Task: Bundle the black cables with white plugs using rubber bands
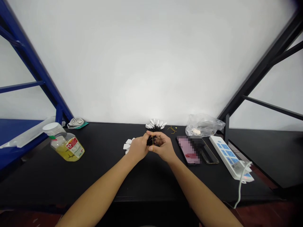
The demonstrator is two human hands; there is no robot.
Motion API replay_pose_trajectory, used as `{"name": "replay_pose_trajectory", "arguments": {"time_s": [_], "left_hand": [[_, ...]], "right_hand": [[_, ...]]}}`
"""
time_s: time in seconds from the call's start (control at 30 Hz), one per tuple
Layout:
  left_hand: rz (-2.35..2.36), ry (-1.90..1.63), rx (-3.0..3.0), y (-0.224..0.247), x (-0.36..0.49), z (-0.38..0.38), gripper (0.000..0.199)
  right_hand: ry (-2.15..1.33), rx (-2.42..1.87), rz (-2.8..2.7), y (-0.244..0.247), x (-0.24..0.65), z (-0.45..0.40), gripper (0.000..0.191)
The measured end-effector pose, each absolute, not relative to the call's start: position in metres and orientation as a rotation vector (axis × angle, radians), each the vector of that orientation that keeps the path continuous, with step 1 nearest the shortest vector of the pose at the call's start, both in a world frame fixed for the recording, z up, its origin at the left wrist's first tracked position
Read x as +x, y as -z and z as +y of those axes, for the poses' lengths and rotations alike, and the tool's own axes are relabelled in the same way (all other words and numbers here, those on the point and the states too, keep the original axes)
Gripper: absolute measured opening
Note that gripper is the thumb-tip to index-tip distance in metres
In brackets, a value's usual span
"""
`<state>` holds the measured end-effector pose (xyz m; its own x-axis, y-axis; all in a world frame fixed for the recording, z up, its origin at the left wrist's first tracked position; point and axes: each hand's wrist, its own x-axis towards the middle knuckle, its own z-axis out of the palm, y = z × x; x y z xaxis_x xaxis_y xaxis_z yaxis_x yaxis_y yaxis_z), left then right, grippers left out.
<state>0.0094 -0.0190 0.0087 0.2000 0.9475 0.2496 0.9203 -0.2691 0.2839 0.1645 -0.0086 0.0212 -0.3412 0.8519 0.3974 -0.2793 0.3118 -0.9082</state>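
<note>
My left hand (139, 147) is closed around a bundle of black cords with white tags (127, 146); the tags fan out on its left side. The cords' dark ends come out between my two hands. A thin yellow rubber band (152, 139) stands stretched upright at those ends, pinched between the thumb and fingers of my right hand (165, 148). Whether the band goes fully round the cords is hidden. Just beyond my hands lies a second bundle of black cords with white tags (156, 124).
Loose yellow bands (172, 129) lie near the wall. To the right are two phones (189, 151), a crumpled clear plastic bag (203, 124) and a white power strip (230, 157) with its cable. A jar of yellow liquid (67, 145) and a coiled white cable (76, 123) are at left.
</note>
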Motion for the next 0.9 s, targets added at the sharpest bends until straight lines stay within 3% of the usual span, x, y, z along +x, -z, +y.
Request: {"name": "replay_pose_trajectory", "arguments": {"time_s": [0.1, 0.27, 0.43, 0.53, 0.77, 0.9], "left_hand": [[1.881, -0.509, 2.400, -0.009, 0.010, -0.019, 0.043], [1.865, -0.532, 2.427, -0.009, 0.012, -0.019, 0.037], [1.833, -0.556, 2.398, -0.008, 0.015, -0.020, 0.037], [1.837, -0.612, 2.301, -0.006, 0.017, -0.020, 0.036], [1.707, -0.999, 1.962, -0.001, 0.012, -0.020, 0.070], [1.686, -1.045, 1.913, 0.002, 0.010, -0.018, 0.073]], "right_hand": [[-1.194, -0.592, -1.508, -0.018, 0.162, -0.009, 0.051], [-1.048, -0.712, -1.548, -0.009, 0.160, -0.006, 0.069], [-0.903, -0.860, -1.557, -0.002, 0.157, -0.004, 0.045], [-0.884, -0.899, -1.571, -0.003, 0.155, -0.005, 0.042], [-1.037, -0.764, -1.641, -0.005, 0.157, -0.003, 0.060], [-1.182, -0.755, -1.643, -0.003, 0.158, 0.002, 0.039]]}}
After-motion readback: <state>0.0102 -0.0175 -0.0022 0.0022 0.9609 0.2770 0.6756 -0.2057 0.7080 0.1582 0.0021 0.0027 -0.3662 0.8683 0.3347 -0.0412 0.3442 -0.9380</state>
